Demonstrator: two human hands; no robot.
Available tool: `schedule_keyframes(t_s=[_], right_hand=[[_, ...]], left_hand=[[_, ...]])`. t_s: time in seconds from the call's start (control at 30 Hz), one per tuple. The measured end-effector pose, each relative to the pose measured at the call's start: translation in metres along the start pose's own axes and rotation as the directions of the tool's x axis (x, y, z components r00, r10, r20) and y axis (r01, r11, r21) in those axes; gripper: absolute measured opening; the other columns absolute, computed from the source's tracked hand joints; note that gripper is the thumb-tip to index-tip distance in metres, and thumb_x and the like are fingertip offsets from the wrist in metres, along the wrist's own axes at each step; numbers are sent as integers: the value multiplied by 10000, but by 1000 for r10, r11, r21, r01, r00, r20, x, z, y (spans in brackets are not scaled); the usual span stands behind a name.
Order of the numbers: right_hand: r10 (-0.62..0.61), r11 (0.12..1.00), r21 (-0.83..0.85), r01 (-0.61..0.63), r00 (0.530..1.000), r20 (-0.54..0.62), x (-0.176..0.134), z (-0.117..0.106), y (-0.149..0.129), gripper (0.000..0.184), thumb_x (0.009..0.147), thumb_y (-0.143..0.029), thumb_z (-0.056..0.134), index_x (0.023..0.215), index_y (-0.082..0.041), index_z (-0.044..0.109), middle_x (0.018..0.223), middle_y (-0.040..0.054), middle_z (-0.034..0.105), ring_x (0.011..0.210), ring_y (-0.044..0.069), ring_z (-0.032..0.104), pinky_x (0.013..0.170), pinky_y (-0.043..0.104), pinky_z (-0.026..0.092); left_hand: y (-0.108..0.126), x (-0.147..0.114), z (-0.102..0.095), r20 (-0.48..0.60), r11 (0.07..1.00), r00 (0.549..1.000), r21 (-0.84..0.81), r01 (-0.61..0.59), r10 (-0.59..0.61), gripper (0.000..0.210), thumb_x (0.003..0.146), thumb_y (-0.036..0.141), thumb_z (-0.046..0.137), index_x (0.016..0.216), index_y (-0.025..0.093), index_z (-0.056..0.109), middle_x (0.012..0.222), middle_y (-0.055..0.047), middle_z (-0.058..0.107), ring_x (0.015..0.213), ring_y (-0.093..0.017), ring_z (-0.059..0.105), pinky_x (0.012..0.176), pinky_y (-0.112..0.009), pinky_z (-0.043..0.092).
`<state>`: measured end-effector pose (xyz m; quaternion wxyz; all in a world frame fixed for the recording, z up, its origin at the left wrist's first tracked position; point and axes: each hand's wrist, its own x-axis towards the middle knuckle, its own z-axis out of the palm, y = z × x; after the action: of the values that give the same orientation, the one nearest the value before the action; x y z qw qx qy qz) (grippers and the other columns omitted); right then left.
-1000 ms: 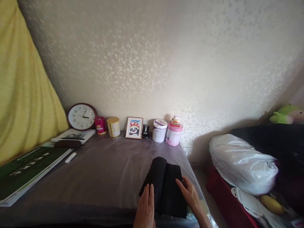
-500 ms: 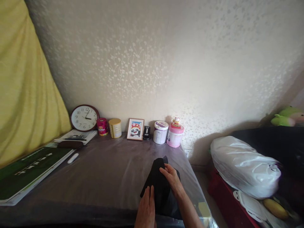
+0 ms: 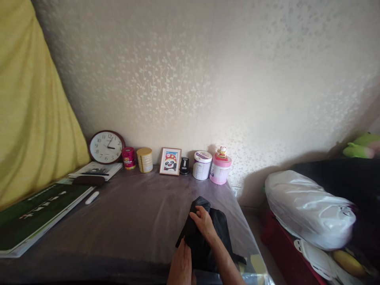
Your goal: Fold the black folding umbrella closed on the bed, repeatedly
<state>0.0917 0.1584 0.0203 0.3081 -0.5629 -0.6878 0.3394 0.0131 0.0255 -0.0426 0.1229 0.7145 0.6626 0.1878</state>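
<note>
A black piece of thin fabric [image 3: 221, 227], loosely folded, lies near the front right of the covered table; whether it is a bag or a garment I cannot tell. My right hand [image 3: 203, 223] is closed on its upper part, fingers curled and thumb pressed against the cloth. At the lower left edge, my left hand [image 3: 181, 259] grips a bit of the fabric, its fingertips partly hidden by the folds. A narrow dark strip of the cloth sticks out at the lower right, beyond my right forearm.
Along the wall stand a clock [image 3: 107, 147], a pink jar [image 3: 128, 158], a yellow-lidded can [image 3: 145, 160], a framed panda picture [image 3: 170, 161] and two tubs, one bearing a cat figurine [image 3: 222, 152]. A green board [image 3: 41, 213] lies left; a white plastic bag [image 3: 308, 209] sits right.
My right hand has moved left and its fingers have curled in over the fabric. The cloth's right side has spread out, baring a strip at the lower right. My left hand's fingers have bent.
</note>
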Motion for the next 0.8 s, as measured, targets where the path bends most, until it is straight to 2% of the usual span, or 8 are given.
schedule_keyframes(t_s=[0.13, 0.23, 0.3, 0.4, 0.43, 0.6, 0.7, 0.8], right_hand=[[-43, 999, -21, 45, 996, 79, 1, 1, 1, 343, 765, -299, 519, 1063, -134, 564, 738, 34, 677, 696, 175, 635, 624, 254, 456], [-88, 996, 29, 84, 986, 144, -1, 1, -2, 313, 787, -300, 477, 1048, -143, 550, 668, 9, 679, 637, 155, 634, 594, 241, 444], [-123, 991, 66, 112, 974, 190, -3, 1, -5, 269, 795, -293, 456, 1004, -159, 559, 673, 6, 693, 639, 144, 640, 615, 236, 444], [-167, 985, 94, 148, 957, 239, -6, 0, -11, 225, 793, -265, 435, 944, -176, 576, 708, 5, 710, 629, 128, 639, 637, 232, 443], [-176, 983, 92, 158, 953, 245, -8, -1, -12, 221, 791, -260, 432, 931, -181, 583, 712, 2, 712, 626, 126, 637, 637, 231, 441], [-202, 979, 67, 191, 941, 271, -14, -4, -20, 245, 791, -239, 410, 911, -201, 621, 726, -11, 714, 644, 121, 633, 618, 217, 434], [-228, 973, 37, 228, 926, 302, -19, -6, -24, 262, 781, -202, 411, 909, -222, 638, 738, -28, 714, 658, 114, 636, 616, 201, 429], [-274, 958, 4, 286, 914, 300, -24, -6, -27, 275, 768, -165, 419, 890, -239, 654, 731, -40, 711, 690, 117, 640, 646, 200, 429]], left_hand=[[-13, -6, 10, -72, 999, 997, 34, -19, 22, 700, 652, 89, 432, 1323, -26, 272, 1372, -247, 368, 1287, -271, 355, 1041, -384, 365], [-23, -10, 15, -138, 997, 989, 59, -49, 57, 637, 694, 154, 458, 1289, -28, 323, 1293, -253, 466, 1211, -266, 462, 970, -349, 443], [-26, -14, 11, -234, 996, 970, 70, -55, 70, 616, 730, 210, 475, 1292, 8, 322, 1250, -231, 512, 1156, -250, 520, 917, -328, 485], [-20, -15, -6, -412, 995, 909, 101, -17, 58, 556, 776, 272, 486, 1285, 98, 344, 1211, -182, 540, 1113, -244, 549, 872, -351, 513], [-15, -14, -12, -419, 994, 906, 104, -20, 62, 521, 785, 283, 486, 1272, 134, 369, 1220, -162, 534, 1124, -242, 539, 888, -362, 504], [10, -2, -34, -205, 986, 967, 110, -128, 148, 487, 745, 257, 501, 1228, 222, 454, 1322, -104, 470, 1211, -264, 457, 994, -417, 422], [14, 4, -34, -107, 991, 988, 96, -98, 108, 578, 711, 225, 497, 1282, 203, 408, 1385, -105, 399, 1293, -283, 346, 1061, -461, 336], [12, 5, -31, -46, 996, 998, 78, -47, 50, 680, 661, 162, 491, 1325, 175, 351, 1423, -112, 337, 1321, -287, 289, 1082, -456, 301]])
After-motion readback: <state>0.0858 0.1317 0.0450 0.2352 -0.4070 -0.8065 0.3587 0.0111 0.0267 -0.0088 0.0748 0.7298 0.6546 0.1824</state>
